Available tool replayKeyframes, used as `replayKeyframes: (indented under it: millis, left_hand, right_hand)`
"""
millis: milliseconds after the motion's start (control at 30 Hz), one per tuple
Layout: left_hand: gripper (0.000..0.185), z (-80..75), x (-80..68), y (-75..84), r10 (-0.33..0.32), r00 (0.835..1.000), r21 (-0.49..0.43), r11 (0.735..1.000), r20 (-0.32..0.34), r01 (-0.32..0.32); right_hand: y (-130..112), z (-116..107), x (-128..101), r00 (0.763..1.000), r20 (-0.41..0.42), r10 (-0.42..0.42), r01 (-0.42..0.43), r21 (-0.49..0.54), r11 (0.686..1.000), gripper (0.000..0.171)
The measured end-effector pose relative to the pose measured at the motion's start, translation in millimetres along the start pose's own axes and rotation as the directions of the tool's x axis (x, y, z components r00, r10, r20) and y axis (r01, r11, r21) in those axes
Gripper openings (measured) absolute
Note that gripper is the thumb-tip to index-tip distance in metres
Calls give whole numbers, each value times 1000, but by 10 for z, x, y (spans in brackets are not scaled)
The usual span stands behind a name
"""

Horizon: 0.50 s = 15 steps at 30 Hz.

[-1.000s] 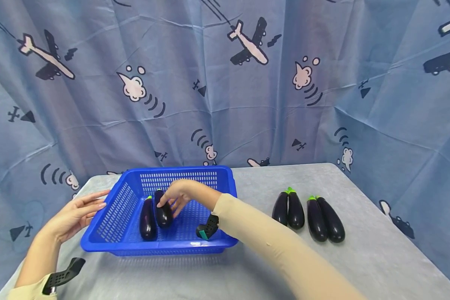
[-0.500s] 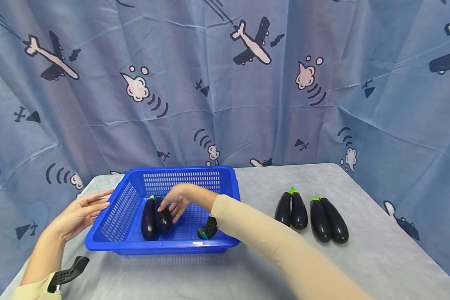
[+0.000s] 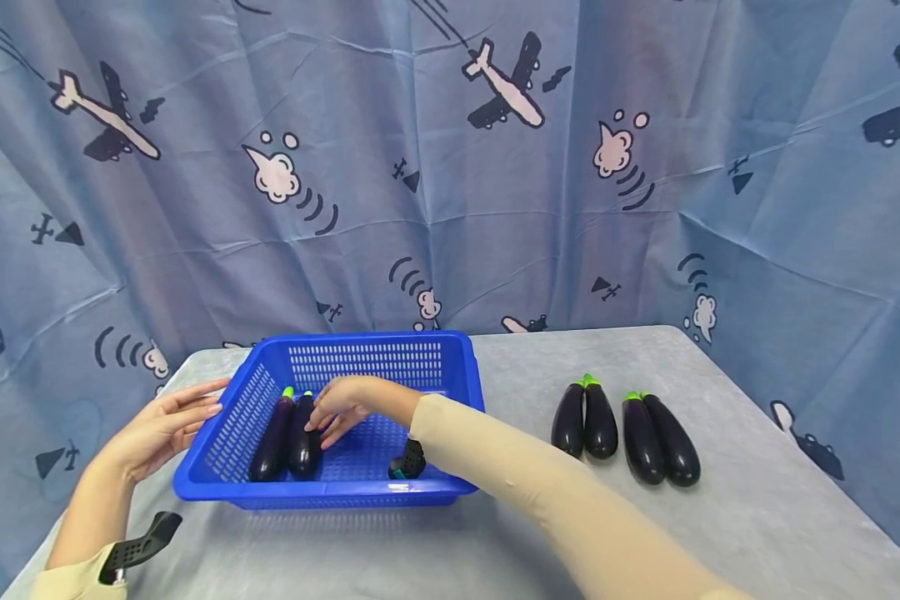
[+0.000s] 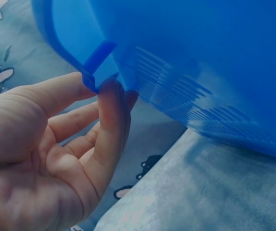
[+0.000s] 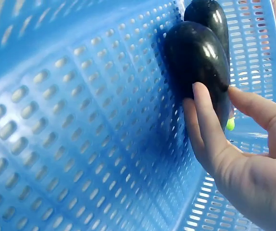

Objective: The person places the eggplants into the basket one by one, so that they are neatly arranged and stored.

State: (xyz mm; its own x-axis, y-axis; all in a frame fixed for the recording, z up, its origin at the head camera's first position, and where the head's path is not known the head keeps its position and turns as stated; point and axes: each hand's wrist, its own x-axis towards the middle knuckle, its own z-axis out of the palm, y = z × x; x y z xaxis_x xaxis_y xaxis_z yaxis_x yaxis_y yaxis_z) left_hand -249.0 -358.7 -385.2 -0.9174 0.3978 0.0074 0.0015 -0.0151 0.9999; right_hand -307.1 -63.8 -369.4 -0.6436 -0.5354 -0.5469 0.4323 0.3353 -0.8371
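1. Your right hand (image 3: 341,408) pinches a glossy, oblong purple eggplant (image 3: 302,446) inside the blue perforated-plastic basket (image 3: 330,491), fingers masking its side.
2. Beside it, another oblong purple eggplant (image 3: 273,440), partly covered in right wrist view.
3. Your left hand (image 3: 150,429) pinches the basket's rim (image 3: 204,437).

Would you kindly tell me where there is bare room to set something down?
The table is bare right of the four outer eggplants, and between them and the blue basket, behind the right sleeve. The basket's left part is crowded: two eggplants lie side by side, the right hand gripping one.
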Motion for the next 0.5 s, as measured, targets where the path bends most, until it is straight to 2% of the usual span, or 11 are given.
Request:
replayKeyframes:
  millis: [233, 400, 500]
  left_hand:
    - [44, 4, 23, -6, -15, 1000, -6, 1000, -4, 15]
    - [46, 1, 16, -7, -4, 1000, -10, 1000, 3, 4]
    - [46, -2, 5, -10, 2, 1000, -10, 1000, 5, -2]
  right_hand:
    - [24, -27, 20, 999, 14, -32, 32, -3, 999, 38]
    - [-2, -31, -19, 999, 26, -31, 32, -44, 999, 53]
    - [-22, -35, -50, 999, 27, -29, 31, -76, 997, 56]
